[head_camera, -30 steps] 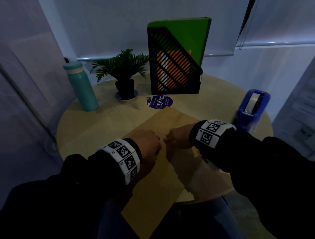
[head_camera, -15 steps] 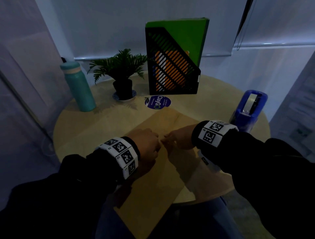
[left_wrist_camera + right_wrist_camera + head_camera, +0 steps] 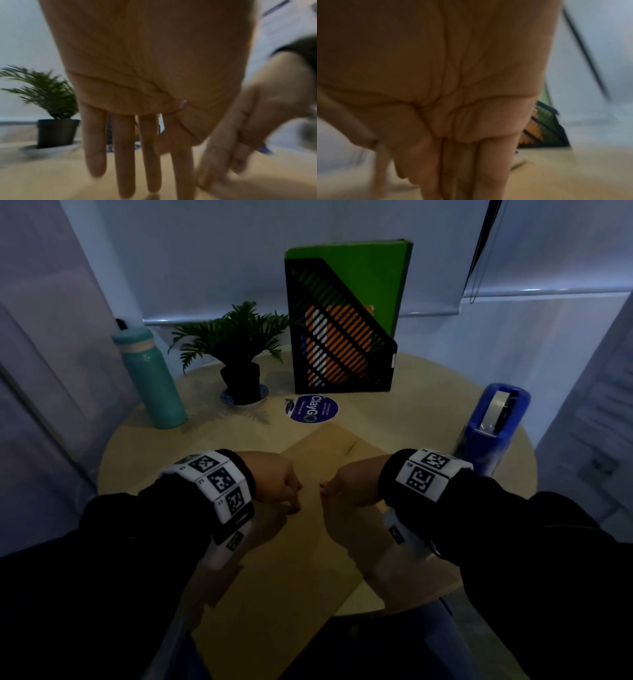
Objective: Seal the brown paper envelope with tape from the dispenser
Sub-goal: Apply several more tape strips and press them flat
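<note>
Brown paper envelope [image 3: 301,546] lies flat on the round wooden table [image 3: 428,419], set diagonally; its far corner points toward 12 o'clock near a purple round sticker [image 3: 311,409], its near end overhangs the table edge at 6 o'clock; surface matte tan, a fold line and slight crease visible close to the far corner; whether tape is already on it cannot be told in the dim light; left hand [image 3: 274,481] sits on the envelope at about 9 o'clock of its centre, fingers [image 3: 125,155] straight and spread, tips down on the paper, holding nothing; right hand [image 3: 349,484] at about 3 o'clock of centre, fingers [image 3: 489,162] extended and close together, tips pressing on the paper, nothing gripped; a small gap separates the two hands; blue tape dispenser [image 3: 496,422] stands at 2 o'clock on the table, apart from the envelope, roll visible in its top; teal bottle [image 3: 150,378] at 10 o'clock; potted plant [image 3: 239,354] at 11 o'clock; black mesh file holder [image 3: 339,337] with green and orange folders at 12 o'clock; both wrist views blurred.
</note>
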Tool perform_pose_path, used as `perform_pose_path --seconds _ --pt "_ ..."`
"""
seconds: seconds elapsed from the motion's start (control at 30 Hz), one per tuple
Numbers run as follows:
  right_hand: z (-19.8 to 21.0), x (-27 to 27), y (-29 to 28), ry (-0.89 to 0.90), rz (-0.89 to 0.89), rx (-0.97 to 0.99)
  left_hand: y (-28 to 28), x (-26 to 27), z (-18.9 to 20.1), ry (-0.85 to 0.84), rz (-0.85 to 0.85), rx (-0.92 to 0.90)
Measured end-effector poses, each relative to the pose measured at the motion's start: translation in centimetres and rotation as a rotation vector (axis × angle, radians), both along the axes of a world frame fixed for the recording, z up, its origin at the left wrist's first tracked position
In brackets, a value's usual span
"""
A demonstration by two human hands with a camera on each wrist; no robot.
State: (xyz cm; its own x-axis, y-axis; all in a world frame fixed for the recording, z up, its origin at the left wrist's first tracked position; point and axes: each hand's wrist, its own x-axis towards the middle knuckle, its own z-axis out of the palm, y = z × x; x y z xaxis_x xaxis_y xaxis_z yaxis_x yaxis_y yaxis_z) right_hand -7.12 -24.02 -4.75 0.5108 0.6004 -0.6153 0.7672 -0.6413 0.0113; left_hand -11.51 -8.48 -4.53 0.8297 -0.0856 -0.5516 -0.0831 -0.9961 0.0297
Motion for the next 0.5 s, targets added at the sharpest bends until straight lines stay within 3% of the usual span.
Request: perform_pose_path --seconds 0.2,0.4,0.5 --pt "0.9 2.1 -1.9 0.083 -0.221 0.388 0.7 1.9 2.1 -0.349 0.073 -0.024" --pt "2.8 4.9 -5.5 -0.237 -0.471 0.717 -1.6 4.3 4.8 -0.664 0.132 -0.169" --pt "3.3 6.1 -7.3 -0.341 -0.476 0.765 -3.4 5.7 4.9 -0.678 0.120 -0.249"
